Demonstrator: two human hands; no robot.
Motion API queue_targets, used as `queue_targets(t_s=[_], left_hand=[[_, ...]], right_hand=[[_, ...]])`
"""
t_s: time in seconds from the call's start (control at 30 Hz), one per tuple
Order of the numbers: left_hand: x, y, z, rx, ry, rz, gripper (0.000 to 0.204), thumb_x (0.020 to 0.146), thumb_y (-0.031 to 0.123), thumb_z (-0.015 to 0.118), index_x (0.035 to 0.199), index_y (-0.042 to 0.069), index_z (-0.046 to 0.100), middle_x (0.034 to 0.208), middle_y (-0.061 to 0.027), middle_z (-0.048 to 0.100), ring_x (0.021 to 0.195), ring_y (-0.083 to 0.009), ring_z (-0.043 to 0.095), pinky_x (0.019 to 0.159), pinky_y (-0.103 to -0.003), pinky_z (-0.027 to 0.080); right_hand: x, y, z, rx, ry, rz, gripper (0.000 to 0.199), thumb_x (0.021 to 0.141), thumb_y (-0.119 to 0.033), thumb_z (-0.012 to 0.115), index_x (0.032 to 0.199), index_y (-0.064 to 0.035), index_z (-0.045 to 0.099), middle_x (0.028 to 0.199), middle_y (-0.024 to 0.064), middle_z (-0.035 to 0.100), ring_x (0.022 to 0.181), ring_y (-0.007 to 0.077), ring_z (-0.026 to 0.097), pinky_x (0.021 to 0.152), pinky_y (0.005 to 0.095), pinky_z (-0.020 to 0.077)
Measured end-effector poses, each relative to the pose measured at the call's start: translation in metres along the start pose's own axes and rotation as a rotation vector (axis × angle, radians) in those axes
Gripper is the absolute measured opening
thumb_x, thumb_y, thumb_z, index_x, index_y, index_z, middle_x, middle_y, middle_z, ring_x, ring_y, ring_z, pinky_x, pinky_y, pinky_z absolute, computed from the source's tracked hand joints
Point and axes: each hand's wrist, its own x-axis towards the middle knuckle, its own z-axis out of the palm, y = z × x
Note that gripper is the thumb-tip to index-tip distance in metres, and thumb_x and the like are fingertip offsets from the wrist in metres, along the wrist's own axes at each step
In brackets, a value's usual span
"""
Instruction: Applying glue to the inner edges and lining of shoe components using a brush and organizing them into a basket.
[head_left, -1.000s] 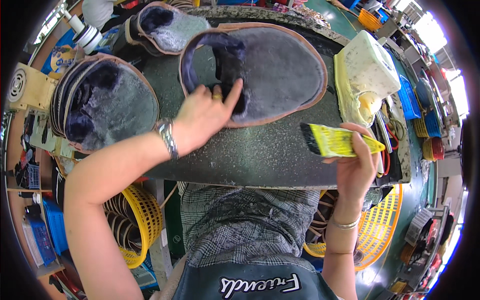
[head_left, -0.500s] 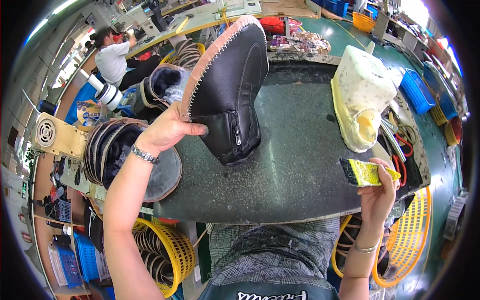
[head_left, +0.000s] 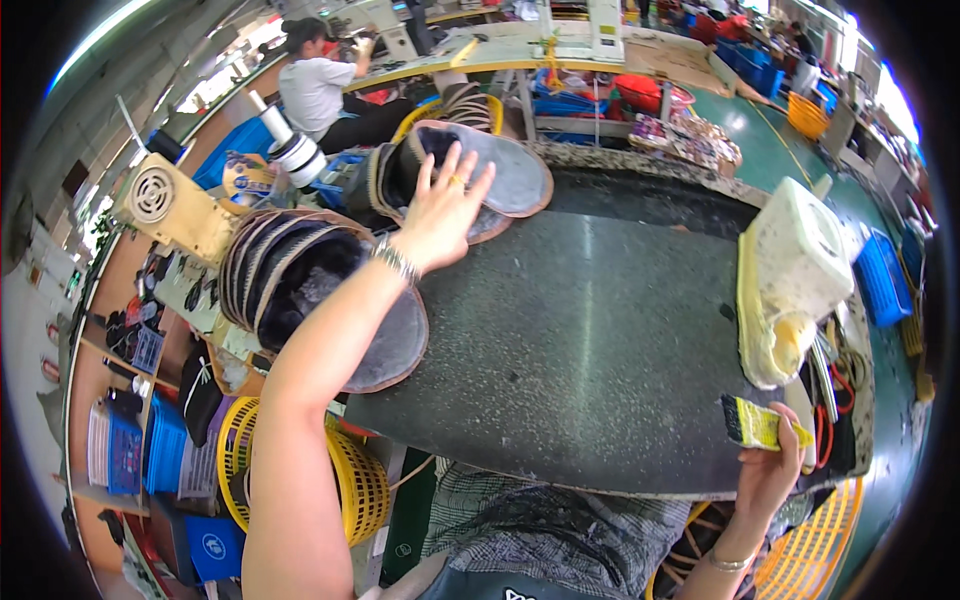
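My left hand (head_left: 445, 205) reaches far forward with fingers spread, lying flat on a grey shoe upper with a brown rim (head_left: 515, 175) that rests on a pile at the back of the dark worktable (head_left: 600, 330). My right hand (head_left: 772, 470) stays at the table's near right edge, closed around a yellow glue brush (head_left: 755, 425) with dark bristles pointing left. A second stack of dark shoe uppers (head_left: 300, 280) lies under my left forearm at the table's left end.
A glue-crusted white container (head_left: 790, 275) stands at the right of the table. Yellow baskets (head_left: 350, 480) sit below the near edge. A beige fan unit (head_left: 165, 205) stands at left. Another person (head_left: 320, 85) works at a bench beyond.
My left hand carried the shoe upper from the table's middle to the back pile and laid it flat there. The right hand with the brush stayed near the right edge.
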Motion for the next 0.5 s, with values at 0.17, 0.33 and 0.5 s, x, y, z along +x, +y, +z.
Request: queue_targets(t_s=[0.17,0.33,0.5], left_hand=[[-0.095,-0.008,-0.063,0.222,0.089,-0.515,0.078,0.055,0.016,0.080,0.122,0.001,0.042,0.108,-0.0141,0.051,0.105,-0.0272,0.047,0.086,-0.043,0.037],[-0.140,-0.051,-0.076,0.133,0.347,-0.421,0.015,0.065,-0.007,0.056,0.074,0.005,0.059,0.077,-0.0066,0.053,0.075,-0.0259,0.054,0.065,-0.037,0.044],[-0.116,-0.027,-0.080,-0.277,0.690,-0.262,0.018,0.062,-0.010,0.059,0.072,0.005,0.063,0.070,-0.0066,0.056,0.066,-0.0239,0.057,0.059,-0.032,0.046]], right_hand=[[0.012,0.009,0.000,0.037,-0.019,0.034,0.025,0.090,-0.012,0.044,0.106,0.0072,0.048,0.093,0.0167,0.058,0.065,0.0180,0.064,0.041,0.0261,0.0546],[0.016,0.018,0.011,0.032,-0.070,0.029,0.026,0.091,-0.013,0.046,0.108,0.0060,0.050,0.092,0.0129,0.061,0.063,0.0130,0.063,0.041,0.0214,0.0520],[0.016,0.012,0.019,0.037,-0.060,0.037,0.024,0.090,-0.011,0.044,0.106,0.0071,0.047,0.098,0.0167,0.057,0.065,0.0179,0.064,0.040,0.0257,0.0540]])
